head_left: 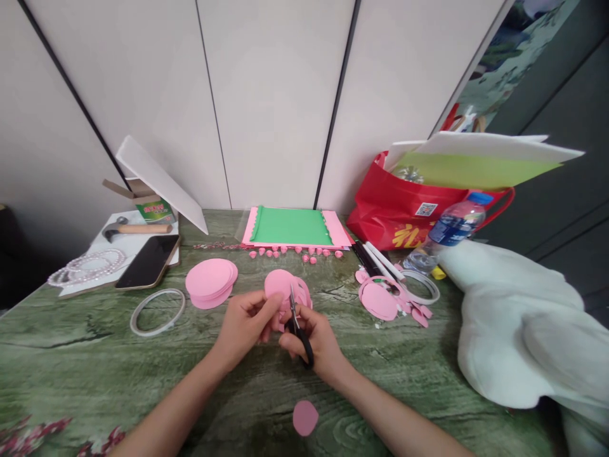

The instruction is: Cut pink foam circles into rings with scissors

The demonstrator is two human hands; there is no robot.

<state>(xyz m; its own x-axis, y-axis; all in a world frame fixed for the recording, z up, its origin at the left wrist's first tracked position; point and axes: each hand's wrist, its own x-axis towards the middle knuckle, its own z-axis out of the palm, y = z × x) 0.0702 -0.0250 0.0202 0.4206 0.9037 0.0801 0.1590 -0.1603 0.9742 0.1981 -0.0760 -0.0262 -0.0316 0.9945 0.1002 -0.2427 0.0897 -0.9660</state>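
My left hand pinches a pink paper circle near the middle of the table. In my right hand is a pair of black-handled scissors, its blades pointing up at the right side of the paper. Other pink paper pieces show just behind the scissors, partly hidden by my fingers. Closer to me lies a small pink petal-shaped piece. Left of my hands rests a stack of pink paper circles. Small pink rolled paper buds stand in a row beyond my hands.
Green and pink sheets lie at the back. Tape rolls, a phone, a hammer and beads sit left. Right are paper scraps, pens, a bottle, a red bag and a white plush.
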